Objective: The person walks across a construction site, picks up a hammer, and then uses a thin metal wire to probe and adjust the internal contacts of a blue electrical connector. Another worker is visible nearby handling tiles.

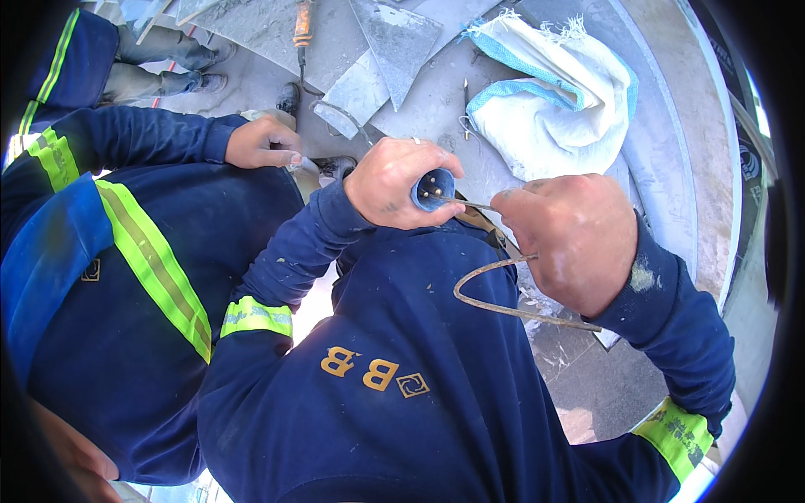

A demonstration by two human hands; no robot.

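My left hand [394, 184] is wrapped round a blue round plug [433, 178], whose open end faces right and shows metal pins inside. A bent, rusty brown metal wire [503, 309] is gripped in my right hand [574, 239]. One thin end of the wire reaches left from my fingers to the mouth of the plug. Its other part loops out below my right hand in a hook shape. Whether the tip touches a pin, I cannot tell. Both hands are above my lap, close together.
Close on my left is a co-worker in dark blue, one hand [264, 144] near my left wrist. Another person's legs [159, 80] stand at the far left. Ahead lie grey slabs [394, 46], an orange-handled tool [303, 29] with a cord, and a crumpled white sack [558, 101].
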